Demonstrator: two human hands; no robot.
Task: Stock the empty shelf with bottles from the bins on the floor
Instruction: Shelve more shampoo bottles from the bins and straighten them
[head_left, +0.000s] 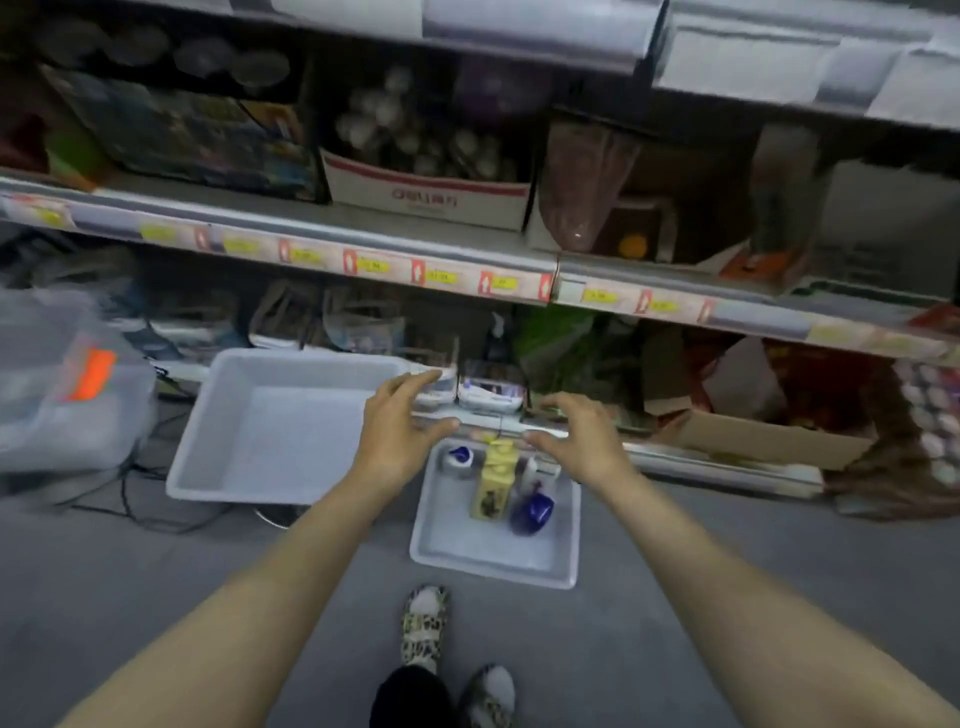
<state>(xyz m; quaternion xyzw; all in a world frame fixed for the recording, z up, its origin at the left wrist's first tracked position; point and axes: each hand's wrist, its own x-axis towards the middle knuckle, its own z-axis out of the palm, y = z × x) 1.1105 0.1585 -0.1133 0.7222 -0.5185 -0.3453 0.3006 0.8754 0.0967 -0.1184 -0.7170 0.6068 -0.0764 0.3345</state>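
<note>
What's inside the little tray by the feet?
A tall yellow bottle, a dark blue bottle, a blue-capped bottle and a white bottle. The right hand hides a far corner of the tray.

Both hands empty, fingers spread: left hand (397, 426), right hand (576, 434), above small bin (493, 558) with bottles.

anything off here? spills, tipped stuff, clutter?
No spill shows. In the small bin the bottles crowd the far end, and the blue bottle looks tipped, though blur leaves that unsure. Black cables trail loose on the floor by the large empty bin. Left hand and right hand hold nothing.
</note>
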